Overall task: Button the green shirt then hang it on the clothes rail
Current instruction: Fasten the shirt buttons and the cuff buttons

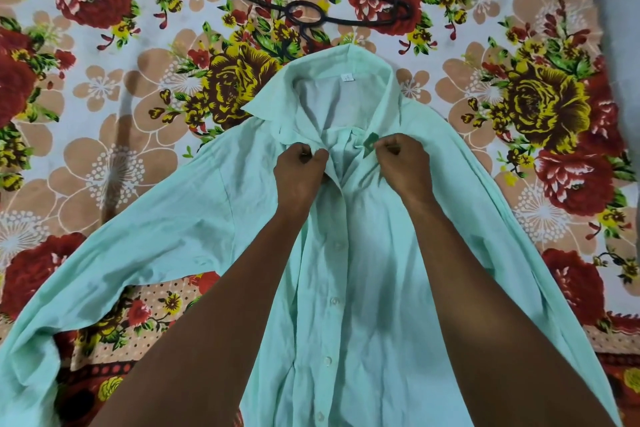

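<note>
A pale green shirt (360,270) lies front-up on a flowered bedsheet (104,97), collar away from me and sleeves spread to both sides. Several white buttons run down its closed placket. The collar area is open, showing the inner lining. My left hand (301,173) pinches the left front edge just below the collar. My right hand (401,163) grips the right front edge at the same height, beside a small dark green emblem (370,145). A black plastic hanger (311,7) lies flat beyond the collar.
The bedsheet with red and yellow roses covers the whole surface around the shirt. A grey wall or edge (620,10) shows at the far right. No clothes rail is in view.
</note>
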